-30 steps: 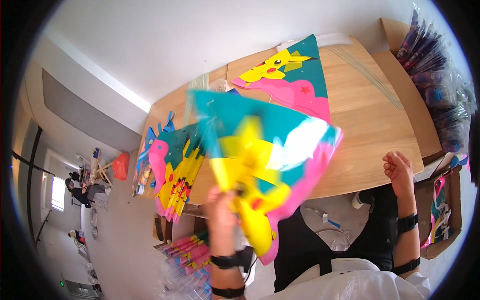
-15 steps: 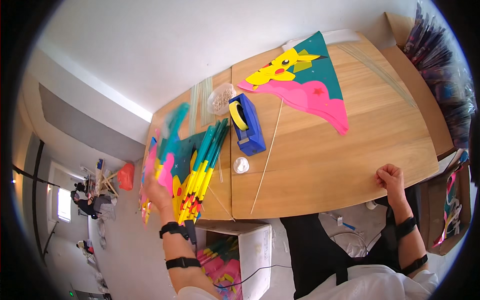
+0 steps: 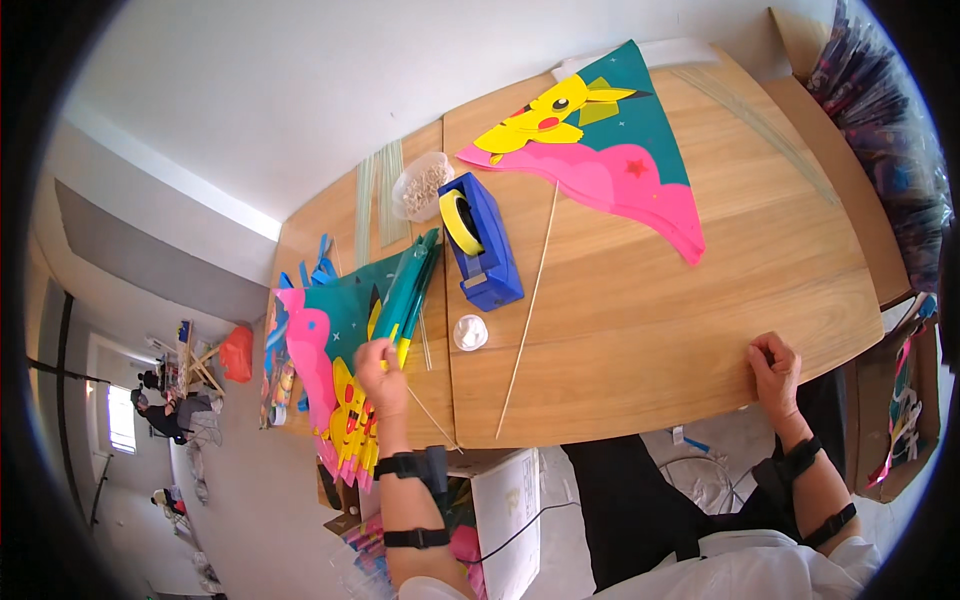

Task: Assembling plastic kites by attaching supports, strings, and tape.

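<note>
On the left of the table my left hand [image 3: 380, 375] is closed around a rolled green, yellow and pink kite [image 3: 405, 290] in a bundle of similar rolls. Those rolls lie across a green-and-pink kite sheet [image 3: 318, 335] spread beneath them. My right hand [image 3: 775, 370] rests by the table's front right edge, fingers curled, with nothing visible in it. An open triangular kite [image 3: 600, 150] with a yellow cartoon figure lies at the far middle. One thin rod [image 3: 528, 310] runs from its lower edge toward me. Left of the rod stands a blue tape dispenser [image 3: 490, 245] with yellow tape.
A small white cup [image 3: 470, 332] sits near the dispenser, and a clear bowl [image 3: 422, 187] of small pale pieces behind it. Thin rods lie in bunches at far left [image 3: 380, 195] and far right [image 3: 755, 130]. An open carton [image 3: 505, 520] stands below the front edge.
My left hand has come right with the rolled kite, from the table's left edge onto the bundle. More of the sheet beneath now shows. The right hand has hardly moved.
</note>
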